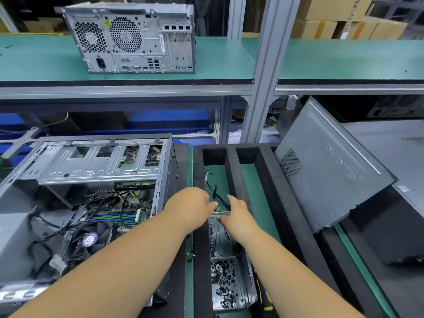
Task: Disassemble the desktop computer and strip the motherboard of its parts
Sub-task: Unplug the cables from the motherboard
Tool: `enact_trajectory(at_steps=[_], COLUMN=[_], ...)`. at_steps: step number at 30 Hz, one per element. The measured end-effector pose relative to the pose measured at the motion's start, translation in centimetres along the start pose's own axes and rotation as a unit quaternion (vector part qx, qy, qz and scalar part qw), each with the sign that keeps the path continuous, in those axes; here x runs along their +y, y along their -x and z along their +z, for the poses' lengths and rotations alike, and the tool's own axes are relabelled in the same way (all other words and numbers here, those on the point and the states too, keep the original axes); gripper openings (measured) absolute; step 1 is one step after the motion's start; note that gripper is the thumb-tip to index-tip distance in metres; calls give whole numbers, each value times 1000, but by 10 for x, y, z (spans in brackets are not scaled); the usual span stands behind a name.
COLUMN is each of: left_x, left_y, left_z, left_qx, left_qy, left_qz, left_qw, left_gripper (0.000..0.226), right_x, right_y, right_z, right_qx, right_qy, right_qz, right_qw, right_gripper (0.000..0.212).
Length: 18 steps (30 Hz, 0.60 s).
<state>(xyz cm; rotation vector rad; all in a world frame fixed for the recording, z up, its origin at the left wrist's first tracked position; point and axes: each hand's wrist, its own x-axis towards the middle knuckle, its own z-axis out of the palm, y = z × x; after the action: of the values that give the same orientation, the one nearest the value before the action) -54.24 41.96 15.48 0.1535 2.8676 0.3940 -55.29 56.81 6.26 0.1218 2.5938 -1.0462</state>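
A green tabletop (259, 196) lies under me, with a shelf (220, 58) above it carrying a second case (135, 40), and cardboard boxes (332, 17) stacked behind. The opened computer (96, 193) lies on its side at my left, motherboard (121, 214) exposed inside. A black foam tray (243, 177) sits just right of it; in its left slot lie a screw tin (226, 283) and a black cable (218, 193). Both my hands meet over that slot: my left hand (195, 205) and right hand (236, 214) each pinch a small clear piece (220, 213), both grips closed on it. The side panel (325, 171) leans tilted over the tray's right edge, crowding that side
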Motion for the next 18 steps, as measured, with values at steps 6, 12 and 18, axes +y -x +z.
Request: enact_trajectory(at_steps=[6, 12, 18], left_x=[-2, -8, -67], left_y=[4, 27, 63], left_z=[0, -25, -53], left_qx=[39, 132, 189], left_qy=[111, 148, 165], left_qz=[53, 143, 94], left_qw=[992, 970, 964], left_gripper=[58, 6, 23], right_x=[3, -26, -88], right_y=[15, 34, 59], right_z=[-12, -28, -17], right_qx=[65, 93, 86], right_qy=[-46, -56, -47], right_qz=[-9, -92, -201], right_qw=[997, 990, 975], right_gripper=[59, 40, 20])
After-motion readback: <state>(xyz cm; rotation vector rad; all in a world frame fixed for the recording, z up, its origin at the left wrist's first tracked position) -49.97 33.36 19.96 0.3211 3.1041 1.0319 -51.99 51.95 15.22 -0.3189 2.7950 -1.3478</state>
